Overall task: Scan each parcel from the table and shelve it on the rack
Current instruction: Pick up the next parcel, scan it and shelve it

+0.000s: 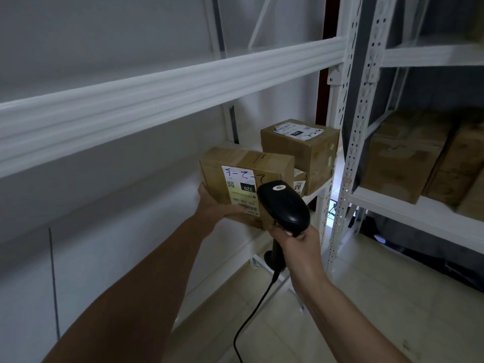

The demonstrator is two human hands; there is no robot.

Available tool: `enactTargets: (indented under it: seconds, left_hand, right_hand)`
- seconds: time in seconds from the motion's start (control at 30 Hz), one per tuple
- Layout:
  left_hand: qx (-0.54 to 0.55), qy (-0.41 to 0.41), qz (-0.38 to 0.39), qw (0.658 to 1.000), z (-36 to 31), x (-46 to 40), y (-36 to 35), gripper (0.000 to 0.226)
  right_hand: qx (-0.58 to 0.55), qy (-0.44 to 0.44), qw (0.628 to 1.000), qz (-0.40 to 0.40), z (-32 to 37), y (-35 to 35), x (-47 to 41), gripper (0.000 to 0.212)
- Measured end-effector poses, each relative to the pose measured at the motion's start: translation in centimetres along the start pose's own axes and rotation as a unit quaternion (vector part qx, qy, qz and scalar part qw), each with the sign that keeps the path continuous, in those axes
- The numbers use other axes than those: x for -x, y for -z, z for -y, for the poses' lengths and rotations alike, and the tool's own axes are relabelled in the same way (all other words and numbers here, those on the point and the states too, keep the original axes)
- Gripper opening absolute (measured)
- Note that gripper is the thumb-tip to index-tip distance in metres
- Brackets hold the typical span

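**Box held at the shelf, scanner over its label**

Near the middle of the frame the left hand (213,205) holds a brown cardboard box (246,184) from below and from its left side, the thumb curled over the box's near edge onto the white label (241,188). The label faces the camera upside down, with blue handwriting along its top and "220" printed in a dark patch.

Just right of it, the right hand (298,244) grips the handle of a black barcode scanner (284,205), fingers wrapped round the grip. The scanner's head overlaps the lower right corner of the box; whether it touches the box cannot be told. Its black cable (251,313) hangs down towards the bottom edge of the frame.

Behind the held box, to the upper right, a second labelled box (306,155) stands on a shelf of the white metal rack (167,85), with a smaller box (300,183) partly hidden in front of it. A wide white shelf beam crosses the upper left of the frame. At the right edge, more brown boxes (408,158) sit blurred on a neighbouring rack. Pale floor tiles (366,310) fill the lower right.
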State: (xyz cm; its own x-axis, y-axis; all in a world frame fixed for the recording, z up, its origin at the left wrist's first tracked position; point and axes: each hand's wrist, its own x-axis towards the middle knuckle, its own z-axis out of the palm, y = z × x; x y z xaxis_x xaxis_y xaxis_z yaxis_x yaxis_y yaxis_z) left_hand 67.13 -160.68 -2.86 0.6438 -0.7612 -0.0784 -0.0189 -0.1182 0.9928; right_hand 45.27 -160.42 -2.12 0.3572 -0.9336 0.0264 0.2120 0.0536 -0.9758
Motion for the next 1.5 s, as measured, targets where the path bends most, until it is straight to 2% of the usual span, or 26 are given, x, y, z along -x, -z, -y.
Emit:
enactTargets:
  seconds: [0.13,0.33,0.47,0.5,0.6,0.7,0.8,0.87,1.0,1.13,1.23,1.27,1.4,1.5]
  left_hand:
    - [-0.01,-0.015,0.001,1.0,0.6,0.1,-1.2,0.121]
    - [-0.036,-0.037,-0.012,0.999,1.2,-0.8,-2.5,0.112]
    - [-0.081,-0.025,-0.049,0.995,1.6,-0.7,-2.4,0.083]
    - [-0.087,-0.023,-0.052,0.995,1.6,-0.6,-2.4,0.083]
    - [-0.114,0.001,-0.056,0.992,1.4,-0.1,-2.3,0.115]
    - [-0.098,0.039,-0.045,0.993,1.2,0.6,-1.8,0.137]
    - [-0.1,0.063,-0.031,0.993,1.2,1.6,-1.1,0.14]
    - [-0.106,0.066,-0.032,0.992,1.0,2.5,-0.6,0.129]
    - [-0.094,0.069,-0.051,0.992,0.3,5.1,1.0,0.091]
    - [-0.022,0.055,-0.048,0.997,-0.5,8.7,3.6,0.047]
    - [-0.097,0.065,-0.097,0.988,-0.9,10.9,5.9,0.014]
    - [-0.114,0.066,-0.11,0.985,-0.8,11.7,7.1,0.009]
    - [-0.201,0.037,-0.176,0.963,0.5,16.1,14.2,0.012]
    - [-0.262,0.03,-0.231,0.936,1.1,21.0,20.4,0.014]
  right_hand:
    - [0.005,0.001,1.0,0.003,-0.3,0.0,0.3,0.039]
    - [0.019,0.004,1.0,0.011,0.0,0.6,-0.4,0.034]
    - [0.023,0.0,1.0,0.013,0.0,0.7,-0.3,0.032]
    - [0.022,-0.003,1.0,0.015,0.0,0.8,-0.2,0.032]
    - [0.016,-0.017,1.0,0.015,0.0,0.7,0.3,0.032]
    - [0.015,-0.016,1.0,0.007,0.0,0.4,1.0,0.03]
    - [0.019,-0.021,1.0,-0.007,-0.2,0.1,2.0,0.033]
    - [0.022,-0.033,0.999,-0.007,-0.4,-0.1,2.8,0.033]
    - [0.032,-0.048,0.998,0.006,-0.3,-1.3,4.3,0.023]
    - [0.028,-0.059,0.997,0.036,-0.2,-3.3,5.9,0.022]
    - [0.032,-0.07,0.994,0.077,-0.4,-5.9,7.5,0.021]
    - [0.035,-0.074,0.992,0.091,-0.5,-7.0,8.2,0.021]
    - [0.051,-0.099,0.975,0.191,-1.2,-11.7,11.8,0.008]
    - [0.063,-0.118,0.955,0.265,-1.6,-15.8,15.6,0.014]
